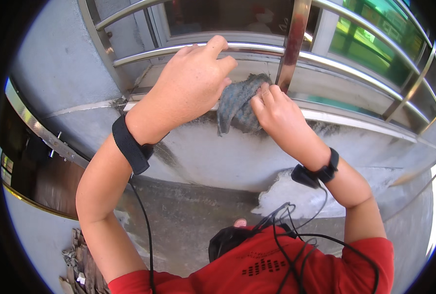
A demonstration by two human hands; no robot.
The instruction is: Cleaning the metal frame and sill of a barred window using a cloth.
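Note:
A worn grey-blue cloth (242, 104) is draped over the sill ledge, its lower end hanging against the white wall. My right hand (276, 106) grips the cloth's upper right side, close to the foot of an upright steel post (293, 47). Left of the cloth, my left hand (196, 81) is raised in front of the middle steel rail (254, 47). Its fingers are spread and slightly bent, with nothing visible in them. The palm faces away from me, so contact with the rail cannot be judged. Black straps circle both wrists.
Behind the railing is a framed window (229, 18), with green-tinted glass (376, 40) to the right. Black cables (291, 235) hang across my red shirt. Broken wood pieces (89, 264) lie at lower left, below an opening with a metal frame (45, 128). White paint has peeled low on the wall.

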